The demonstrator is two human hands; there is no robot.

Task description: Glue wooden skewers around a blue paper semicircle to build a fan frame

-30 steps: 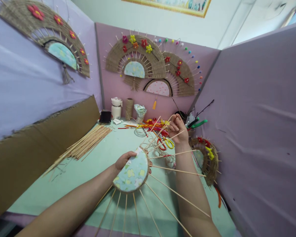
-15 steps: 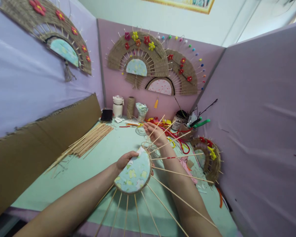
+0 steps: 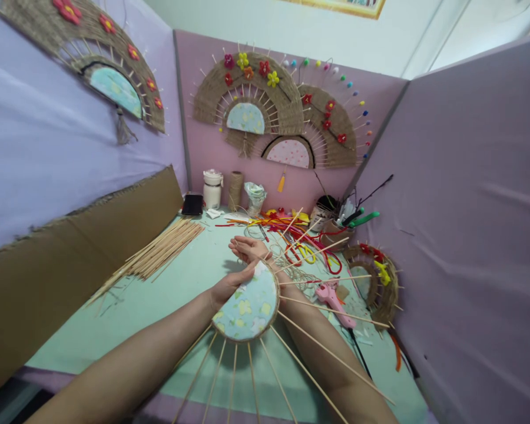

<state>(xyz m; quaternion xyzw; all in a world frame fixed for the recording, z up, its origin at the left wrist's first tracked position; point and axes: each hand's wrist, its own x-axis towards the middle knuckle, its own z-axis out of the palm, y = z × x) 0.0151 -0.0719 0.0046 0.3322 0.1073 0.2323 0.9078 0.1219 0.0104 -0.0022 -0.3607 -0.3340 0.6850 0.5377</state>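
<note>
In the head view, my left hand (image 3: 232,287) grips a half-round fan base (image 3: 247,309) covered in pale blue floral cloth, its thumb over the straight edge. A brown cord borders the curved rim, and thin wooden sticks (image 3: 331,281) fan out from it. Just beyond the top corner of the base, my right hand (image 3: 249,248) has its fingers closed together on a thin strand of twine, only faintly visible. Loose twine (image 3: 294,268) lies in coils on the table behind the sticks.
Bundled sticks (image 3: 159,253) lie left, beside a cardboard panel (image 3: 83,235). At the back stand a white jar (image 3: 212,191), a twine spool (image 3: 235,191) and pipe cleaners (image 3: 287,227). A pink glue gun (image 3: 335,303) and a small finished fan (image 3: 377,282) are right.
My right hand has moved left and toward me, from behind the upper sticks to the base's top corner. The base has shifted slightly right. The glue gun shows more fully.
</note>
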